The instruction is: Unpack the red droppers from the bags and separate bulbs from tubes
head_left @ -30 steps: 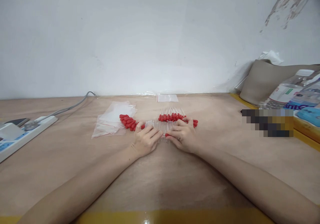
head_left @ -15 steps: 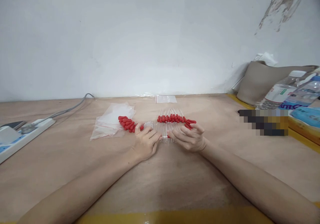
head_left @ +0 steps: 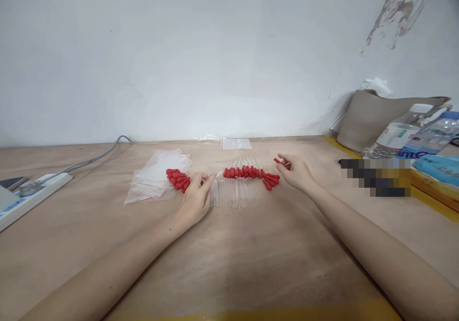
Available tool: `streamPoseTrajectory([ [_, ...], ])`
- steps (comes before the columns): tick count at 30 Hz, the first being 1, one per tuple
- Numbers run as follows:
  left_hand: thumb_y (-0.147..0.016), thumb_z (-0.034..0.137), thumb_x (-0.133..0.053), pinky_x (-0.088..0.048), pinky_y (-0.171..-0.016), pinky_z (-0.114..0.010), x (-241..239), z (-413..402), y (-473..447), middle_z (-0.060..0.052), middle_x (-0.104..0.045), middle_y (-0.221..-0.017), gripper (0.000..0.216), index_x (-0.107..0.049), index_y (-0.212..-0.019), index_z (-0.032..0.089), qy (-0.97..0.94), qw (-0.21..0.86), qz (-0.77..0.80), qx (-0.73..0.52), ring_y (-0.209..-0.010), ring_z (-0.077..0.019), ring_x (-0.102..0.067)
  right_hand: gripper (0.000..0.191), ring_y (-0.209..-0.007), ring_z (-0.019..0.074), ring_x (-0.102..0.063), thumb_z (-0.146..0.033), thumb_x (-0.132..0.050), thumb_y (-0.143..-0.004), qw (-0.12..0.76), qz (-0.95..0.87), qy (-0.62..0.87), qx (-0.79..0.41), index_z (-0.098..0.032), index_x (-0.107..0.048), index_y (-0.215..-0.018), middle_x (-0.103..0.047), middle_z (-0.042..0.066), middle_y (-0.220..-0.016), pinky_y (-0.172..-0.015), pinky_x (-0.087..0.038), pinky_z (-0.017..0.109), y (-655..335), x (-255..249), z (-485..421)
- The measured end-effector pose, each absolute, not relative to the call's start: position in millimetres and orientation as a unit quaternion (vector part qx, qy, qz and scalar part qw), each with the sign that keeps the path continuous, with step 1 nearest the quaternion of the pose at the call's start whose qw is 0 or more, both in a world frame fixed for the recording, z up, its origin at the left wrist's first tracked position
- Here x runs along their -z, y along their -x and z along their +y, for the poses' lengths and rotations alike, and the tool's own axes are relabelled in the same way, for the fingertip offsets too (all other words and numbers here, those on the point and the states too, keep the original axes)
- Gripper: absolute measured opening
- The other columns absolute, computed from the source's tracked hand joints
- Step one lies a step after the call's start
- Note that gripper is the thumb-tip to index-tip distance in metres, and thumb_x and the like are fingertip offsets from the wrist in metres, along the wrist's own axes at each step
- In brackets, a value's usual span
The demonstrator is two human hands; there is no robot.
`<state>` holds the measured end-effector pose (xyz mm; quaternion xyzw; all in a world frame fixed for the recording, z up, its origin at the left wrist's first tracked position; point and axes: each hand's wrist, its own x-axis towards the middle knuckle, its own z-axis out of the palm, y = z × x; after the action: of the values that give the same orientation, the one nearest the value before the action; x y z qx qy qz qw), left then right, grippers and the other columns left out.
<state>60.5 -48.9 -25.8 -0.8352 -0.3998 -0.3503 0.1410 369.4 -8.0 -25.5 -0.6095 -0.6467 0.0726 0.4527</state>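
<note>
Centrally, left hand rests on desk, fingertips pinching thin clear tube beside red bulb pile. Right hand raised slightly, fingers pinching one red bulb. Between hands: row of red-capped droppers, clear tubes nearer. Plastic bags left; bottles far right.

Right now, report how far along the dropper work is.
Done: a row of droppers with red bulbs fitted lies on the table. In hand: the right hand pinches one red bulb; the left hand holds a glass tube. Left: bare glass tubes, loose red bulbs and plastic bags.
</note>
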Motion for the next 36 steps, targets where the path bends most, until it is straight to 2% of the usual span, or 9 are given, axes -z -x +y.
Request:
streamPoseTrajectory([
  [2,-0.08,0.008,-0.039,-0.045,-0.065,-0.023,25,-48,-63,-0.005,-0.051,-0.086,0.032,-0.051,-0.108,0.016,0.833,0.131,-0.389,0.37,-0.074,-0.0129,-0.052,0.036,-0.058,0.0117,-0.051,-0.031,-0.058,-0.067,0.434,-0.651,0.614,-0.105,-0.014,-0.061,-0.098,-0.059,0.003,-0.071,-0.056,-0.043,0.027,-376,25,-6],
  [5,-0.08,0.009,-0.042,-0.044,-0.063,-0.023,26,-46,-65,-0.002,-0.054,-0.076,0.014,-0.053,-0.085,0.016,0.834,0.115,-0.37,0.393,-0.069,-0.0123,-0.052,0.028,-0.055,0.0113,-0.051,-0.036,-0.064,-0.062,0.406,-0.659,0.616,-0.145,-0.016,-0.064,-0.08,-0.061,0.002,-0.065,-0.052,-0.04,0.025,-380,22,-7],
  [7,-0.08,0.009,-0.042,-0.044,-0.062,-0.023,29,-44,-66,-0.002,-0.054,-0.072,0.013,-0.052,-0.078,0.017,0.84,0.109,-0.348,0.401,-0.067,-0.0119,-0.052,0.026,-0.056,0.0118,-0.051,-0.041,-0.064,-0.061,0.399,-0.658,0.614,-0.177,-0.017,-0.065,-0.073,-0.062,0.001,-0.063,-0.052,-0.039,0.024,-381,22,-7],
  [12,-0.078,0.007,-0.042,-0.047,-0.071,-0.026,39,-42,-68,-0.005,-0.06,-0.083,0.019,-0.056,-0.085,0.017,0.858,0.094,-0.297,0.407,-0.079,-0.014,-0.056,0.033,-0.066,0.0149,-0.057,-0.046,-0.062,-0.064,0.44,-0.614,0.619,-0.215,-0.017,-0.066,-0.078,-0.066,0.004,-0.073,-0.056,-0.042,0.025,-383,36,3],
  [16,-0.077,0.01,-0.044,-0.049,-0.072,-0.028,43,-45,-67,-0.007,-0.06,-0.091,0.022,-0.058,-0.093,0.017,0.881,0.094,-0.275,0.372,-0.082,-0.0152,-0.057,0.037,-0.061,0.0157,-0.058,-0.049,-0.062,-0.062,0.449,-0.589,0.634,-0.222,-0.015,-0.063,-0.075,-0.065,0.006,-0.068,-0.052,-0.043,0.026,-384,54,15],
  [25,-0.08,0.012,-0.041,-0.047,-0.062,-0.027,29,-64,-74,-0.007,-0.056,-0.077,0.018,-0.058,-0.083,0.014,0.897,0.208,-0.283,0.267,-0.069,-0.0153,-0.053,0.03,-0.056,0.0134,-0.056,-0.045,-0.065,-0.059,0.442,-0.583,0.625,-0.273,-0.016,-0.064,-0.066,-0.065,0.003,-0.063,-0.05,-0.042,0.024,-383,60,20],
  [31,-0.079,0.011,-0.041,-0.046,-0.063,-0.028,31,-66,-75,-0.007,-0.054,-0.078,0.017,-0.057,-0.081,0.014,0.896,0.213,-0.302,0.244,-0.071,-0.0167,-0.052,0.034,-0.059,0.0144,-0.058,-0.047,-0.067,-0.057,0.467,-0.56,0.618,-0.295,-0.016,-0.063,-0.071,-0.066,0.005,-0.067,-0.052,-0.044,0.025,-386,59,20],
  [36,-0.081,0.017,-0.043,-0.046,-0.064,-0.029,34,-64,-77,-0.008,-0.053,-0.077,0.017,-0.059,-0.079,0.013,0.894,0.176,-0.322,0.258,-0.069,-0.0164,-0.051,0.034,-0.058,0.0137,-0.058,-0.045,-0.067,-0.057,0.463,-0.558,0.624,-0.292,-0.015,-0.062,-0.074,-0.066,0.006,-0.068,-0.05,-0.043,0.024,-390,55,21],
])
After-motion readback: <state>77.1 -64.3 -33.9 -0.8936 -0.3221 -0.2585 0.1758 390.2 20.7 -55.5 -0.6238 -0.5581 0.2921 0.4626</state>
